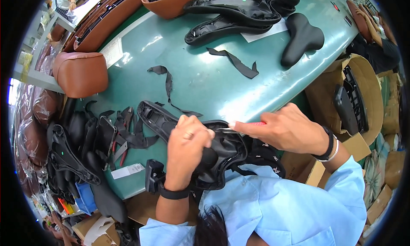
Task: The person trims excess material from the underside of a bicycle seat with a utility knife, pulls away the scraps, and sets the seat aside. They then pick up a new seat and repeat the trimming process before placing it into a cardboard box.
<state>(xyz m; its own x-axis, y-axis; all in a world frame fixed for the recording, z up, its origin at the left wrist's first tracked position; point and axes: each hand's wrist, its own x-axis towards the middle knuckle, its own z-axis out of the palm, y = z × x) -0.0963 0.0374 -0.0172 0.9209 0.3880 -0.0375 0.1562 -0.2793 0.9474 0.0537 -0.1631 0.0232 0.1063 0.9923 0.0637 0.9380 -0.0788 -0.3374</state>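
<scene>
A black bicycle saddle [226, 150], hollow underside up, lies across the near table edge and against my blue top. My left hand [188, 141] is closed in a fist over the saddle's middle; what its fingers grip is hidden. My right hand [290, 128] is closed round a tool with a red handle [259, 123] and a thin metal blade. The blade reaches over the saddle's rim, close to the left fingers. Whether it cuts into the cover cannot be made out. The saddle's narrow nose [156, 118] points to the far left.
Black fabric strips [167, 83] lie on the green table [141, 71]. Black saddles and covers [72, 154] are heaped at left near red-handled pliers [124, 154]. More saddles [299, 39] lie at the far side. Brown padded pieces [81, 75] stand far left; a cardboard box [333, 90] is at right.
</scene>
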